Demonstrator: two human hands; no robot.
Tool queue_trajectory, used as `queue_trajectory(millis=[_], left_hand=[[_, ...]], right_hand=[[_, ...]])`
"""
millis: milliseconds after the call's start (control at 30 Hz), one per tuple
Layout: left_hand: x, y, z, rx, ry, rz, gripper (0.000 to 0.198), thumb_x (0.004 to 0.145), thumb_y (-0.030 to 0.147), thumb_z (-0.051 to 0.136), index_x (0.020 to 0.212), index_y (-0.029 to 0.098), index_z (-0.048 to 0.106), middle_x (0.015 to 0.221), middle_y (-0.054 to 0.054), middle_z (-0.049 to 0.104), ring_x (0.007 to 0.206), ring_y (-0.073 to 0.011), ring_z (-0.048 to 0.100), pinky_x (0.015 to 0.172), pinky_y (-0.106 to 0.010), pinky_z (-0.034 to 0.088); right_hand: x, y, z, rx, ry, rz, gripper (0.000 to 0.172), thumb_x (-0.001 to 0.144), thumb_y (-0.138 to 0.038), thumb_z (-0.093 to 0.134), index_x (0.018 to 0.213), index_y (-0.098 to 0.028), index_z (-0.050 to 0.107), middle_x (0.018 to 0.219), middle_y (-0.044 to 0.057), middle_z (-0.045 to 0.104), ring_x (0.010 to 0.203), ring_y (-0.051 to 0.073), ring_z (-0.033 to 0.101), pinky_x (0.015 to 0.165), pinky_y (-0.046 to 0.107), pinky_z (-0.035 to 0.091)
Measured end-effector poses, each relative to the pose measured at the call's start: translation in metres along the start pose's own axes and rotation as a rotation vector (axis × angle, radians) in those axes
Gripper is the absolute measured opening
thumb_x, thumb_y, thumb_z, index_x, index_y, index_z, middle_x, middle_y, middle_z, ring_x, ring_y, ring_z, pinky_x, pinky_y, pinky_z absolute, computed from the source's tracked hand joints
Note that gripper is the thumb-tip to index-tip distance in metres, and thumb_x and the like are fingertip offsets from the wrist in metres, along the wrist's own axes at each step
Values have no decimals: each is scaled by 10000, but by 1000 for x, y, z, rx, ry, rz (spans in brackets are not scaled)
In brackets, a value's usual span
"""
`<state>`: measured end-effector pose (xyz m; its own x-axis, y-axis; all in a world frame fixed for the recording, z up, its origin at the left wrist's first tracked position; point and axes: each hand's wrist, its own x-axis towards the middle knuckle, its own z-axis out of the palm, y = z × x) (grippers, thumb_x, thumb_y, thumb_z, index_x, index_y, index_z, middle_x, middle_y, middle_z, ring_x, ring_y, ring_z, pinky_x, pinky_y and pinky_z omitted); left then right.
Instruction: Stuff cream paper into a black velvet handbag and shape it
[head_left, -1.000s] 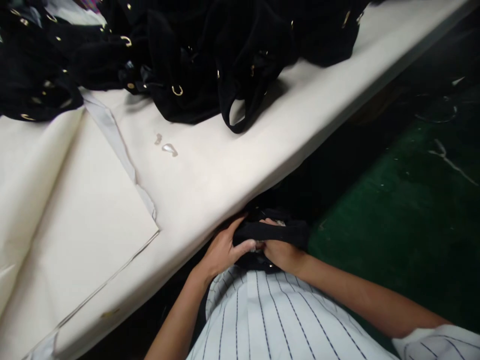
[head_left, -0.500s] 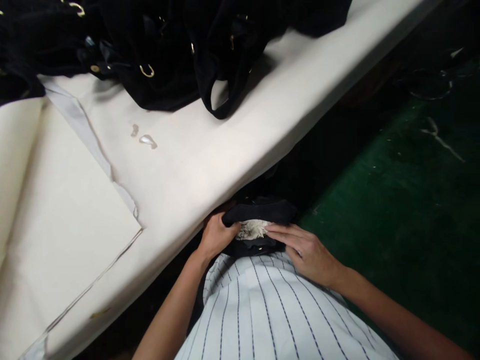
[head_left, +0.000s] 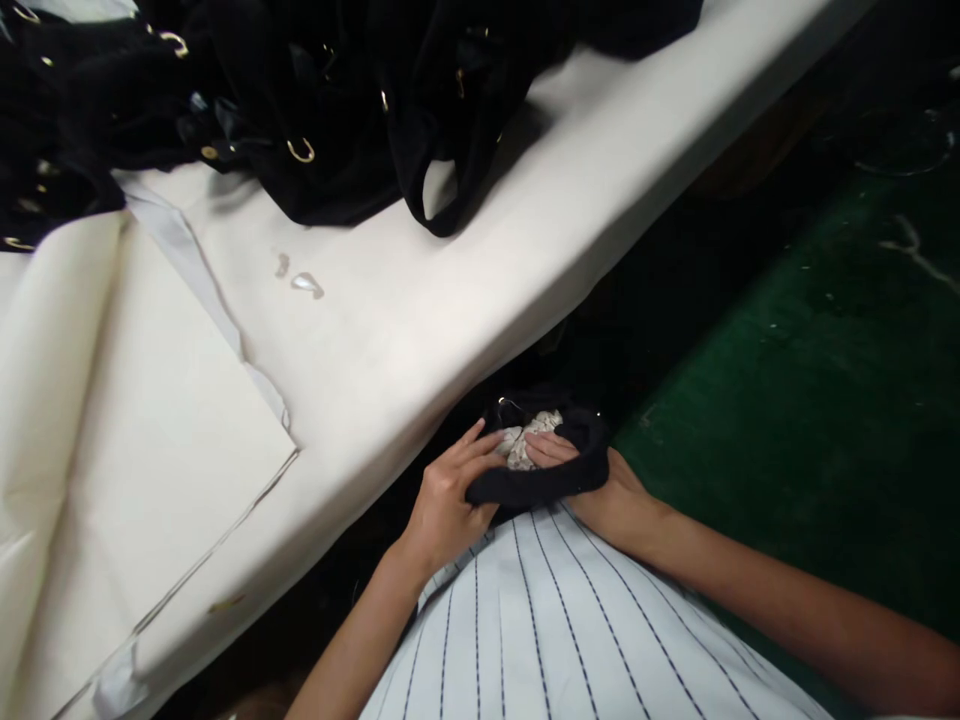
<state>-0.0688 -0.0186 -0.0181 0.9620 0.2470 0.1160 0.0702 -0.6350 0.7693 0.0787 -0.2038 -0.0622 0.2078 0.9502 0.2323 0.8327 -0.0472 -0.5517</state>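
Beside the desk's (head_left: 375,370) edge, the bag (head_left: 525,488) stretches lengthwise between hands: left hand (head_left: 448,500) gripping its rim, right hand (head_left: 619,505) with fingertips against the pale wad (head_left: 519,458) inside, grip unclear.

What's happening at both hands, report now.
Left hand holding black fabric band. Right hand reaching behind it, fingers at crumpled off-white stuffing, material unclear. Band crosses over right hand, hiding part.

Pale table (head_left: 390,330), heaped at its far side
Black fabric pieces (head_left: 322,185), perhaps bags, lie bunched there; a cream sheet (head_left: 187,440) lies nearer, at left, one side curled over.
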Motion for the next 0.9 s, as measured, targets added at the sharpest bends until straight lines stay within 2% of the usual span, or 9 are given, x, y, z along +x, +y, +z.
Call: queue_trajectory(millis=[200,300,367,433,500,567,667,800,900], left_hand=[[-12,21,-29,-12,-285,-116,652,713,75,560,1353,200,545,1473,-71,504,1486,-305,266,1207,-545,304],[3,14,-55,-183,-446,-176,524,872,223,552,1396,239,534,1522,-53,448,1465,-303,317,1207,-526,298],[19,6,-65,-321,-449,-278,422,981,356,432,1359,231,574,1490,-68,490,1393,-286,439,1163,-484,380],[35,-3,-61,-326,-364,-431,465,1007,452,379,1343,201,580,1386,-100,589,1266,-272,570,1063,-435,488],[51,-11,-47,-156,-288,-524,516,936,502,545,1330,172,582,1278,-120,657,1172,-297,628,985,-422,533],[65,-19,-28,59,-274,-531,569,794,443,751,1268,156,626,1227,-135,680,1152,-348,629,973,-443,525],[82,-28,-5,170,-257,-510,520,705,299,831,1176,152,666,1188,-130,692,1140,-361,630,973,-430,514],[90,-37,4,146,-223,-376,398,754,197,774,1125,161,633,1136,-84,686,1063,-271,648,928,-352,504],[89,-37,-2,189,-255,-151,114,838,128,645,931,171,597,912,-22,637,838,-180,614,743,-274,472]], right_hand=[[-20,-6,-9,-27,-103,-27,462,1014,-188,411,1471,-128,392,1486,102,477,1362,236,465,1124,436,452],[-13,-13,-16,-45,-129,3,485,1004,-337,506,1430,-112,452,1424,152,533,1282,305,542,1047,496,513],[-6,-14,-17,-19,-92,12,410,995,-298,527,1373,-137,530,1317,145,620,1189,307,610,994,481,548],[0,-12,-15,13,-69,-18,372,982,-228,543,1348,-166,569,1266,125,651,1143,297,633,992,462,546],[2,-8,-12,21,-39,-65,370,958,-211,585,1327,-187,600,1287,114,641,1153,306,623,1010,468,530],[1,-5,-9,19,27,-101,351,939,-214,616,1289,-192,635,1284,105,646,1159,311,618,1006,466,529],[-3,-3,-6,38,139,-94,319,950,-212,596,1264,-195,654,1185,85,697,1081,288,654,956,438,550],[-6,-5,-4,106,178,20,217,983,-246,541,1096,-230,726,1095,60,729,1019,263,675,955,410,545],[-2,-6,-2,182,175,96,245,1002,-292,509,1133,-200,695,1129,80,718,1061,272,659,952,442,544]])
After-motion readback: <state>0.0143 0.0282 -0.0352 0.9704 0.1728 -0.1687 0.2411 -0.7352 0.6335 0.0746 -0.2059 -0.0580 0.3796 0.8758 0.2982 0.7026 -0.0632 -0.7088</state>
